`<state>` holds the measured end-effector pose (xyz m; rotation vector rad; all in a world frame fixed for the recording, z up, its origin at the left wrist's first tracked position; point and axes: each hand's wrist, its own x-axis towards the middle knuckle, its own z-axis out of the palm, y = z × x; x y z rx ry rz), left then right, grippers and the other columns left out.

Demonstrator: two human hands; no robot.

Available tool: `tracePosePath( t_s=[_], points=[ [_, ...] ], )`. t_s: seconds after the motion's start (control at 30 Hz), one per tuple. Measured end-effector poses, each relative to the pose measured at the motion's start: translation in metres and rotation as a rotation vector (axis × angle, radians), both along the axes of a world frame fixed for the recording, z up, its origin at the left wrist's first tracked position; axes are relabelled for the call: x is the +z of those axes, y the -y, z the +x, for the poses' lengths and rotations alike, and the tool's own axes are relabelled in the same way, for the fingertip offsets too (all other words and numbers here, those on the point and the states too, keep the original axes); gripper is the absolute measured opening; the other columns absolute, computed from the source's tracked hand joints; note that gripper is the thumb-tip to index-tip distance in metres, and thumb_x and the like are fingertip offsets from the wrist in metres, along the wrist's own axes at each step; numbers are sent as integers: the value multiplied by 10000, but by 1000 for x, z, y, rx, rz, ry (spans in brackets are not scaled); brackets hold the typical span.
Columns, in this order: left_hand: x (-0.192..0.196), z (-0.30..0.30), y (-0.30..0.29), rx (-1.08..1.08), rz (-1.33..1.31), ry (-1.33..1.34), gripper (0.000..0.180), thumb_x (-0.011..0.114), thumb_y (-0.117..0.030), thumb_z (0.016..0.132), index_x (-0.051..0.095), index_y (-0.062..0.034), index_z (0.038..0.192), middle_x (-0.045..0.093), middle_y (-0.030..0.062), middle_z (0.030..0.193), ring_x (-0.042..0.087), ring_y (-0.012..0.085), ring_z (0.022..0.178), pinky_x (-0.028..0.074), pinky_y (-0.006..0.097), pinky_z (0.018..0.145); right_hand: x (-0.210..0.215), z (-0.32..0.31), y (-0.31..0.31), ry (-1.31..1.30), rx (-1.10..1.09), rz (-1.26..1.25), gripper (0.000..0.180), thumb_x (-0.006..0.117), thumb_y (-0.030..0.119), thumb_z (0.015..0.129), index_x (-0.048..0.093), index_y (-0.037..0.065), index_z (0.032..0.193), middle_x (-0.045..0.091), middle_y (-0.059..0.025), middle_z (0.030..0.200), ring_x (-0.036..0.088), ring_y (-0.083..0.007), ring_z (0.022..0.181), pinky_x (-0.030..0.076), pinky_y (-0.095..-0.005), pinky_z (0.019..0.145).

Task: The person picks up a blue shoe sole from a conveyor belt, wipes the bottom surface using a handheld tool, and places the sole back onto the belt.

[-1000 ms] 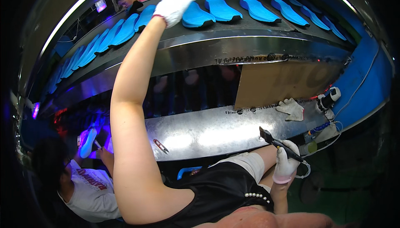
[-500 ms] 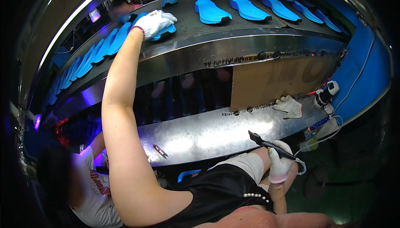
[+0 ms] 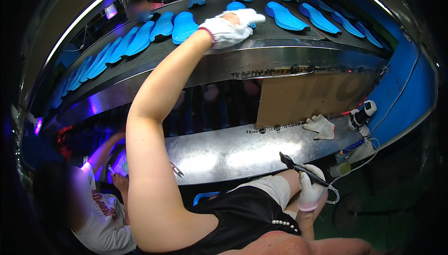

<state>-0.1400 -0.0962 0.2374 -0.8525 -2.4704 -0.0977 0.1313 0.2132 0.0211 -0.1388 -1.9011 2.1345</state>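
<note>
My left hand (image 3: 228,29), in a white knit glove, reaches over the conveyor belt with its fingers stretched to the right. It lies across a blue shoe sole (image 3: 236,6), hiding most of it; whether the fingers touch it is hard to see. Just left of this hand lies another blue sole (image 3: 184,27). Low at the right, over my lap, my gloved right hand (image 3: 312,184) is closed round a black brush-like tool (image 3: 298,167). The tool's dark, flat tip points up and left, and a pale cord or tube trails from its rear end.
More blue soles (image 3: 285,17) line the dark belt (image 3: 261,38). Below it, a metal shelf (image 3: 224,155) holds a spare glove (image 3: 320,127) and small thread snips (image 3: 176,169). A cardboard sheet (image 3: 298,99) stands behind. At the left, a co-worker (image 3: 100,203) sits close by.
My left hand has moved right along the belt, off one blue sole and over another. The first sole now lies uncovered. My right hand still holds the black tool, nearly unmoved.
</note>
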Motion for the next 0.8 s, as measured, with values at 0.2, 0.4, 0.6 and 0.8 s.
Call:
tracePosePath(
  t_s=[0.2,0.4,0.6,0.8],
  points=[
    [22,52,86,201,358,-222,343,495,-169,877,593,-79,1193,580,170,1217,565,306,1099,435,342,964,-1,-7,9,12,38,25,224,646,-59,749,611,-63,970,646,-98,913,623,-159,844,497,-261,786],
    [2,73,159,895,-23,164,414,520,-235,856,547,-118,1253,546,163,1270,503,323,1187,386,373,1021,0,-6,10,2,31,49,221,643,-63,750,613,-61,969,644,-90,910,622,-151,830,501,-254,772],
    [-6,52,167,763,112,-65,329,554,-290,880,604,-66,1116,598,191,1127,557,362,1070,446,426,905,1,-7,10,-27,25,86,221,644,-77,750,609,-60,968,634,-86,901,617,-136,796,509,-238,719],
    [29,31,215,385,1151,-364,323,572,-88,846,555,37,1143,649,152,1018,662,224,855,515,299,753,5,-15,15,72,101,68,256,658,-71,745,606,-58,996,645,-109,932,624,-156,827,514,-257,751]
  ],
)
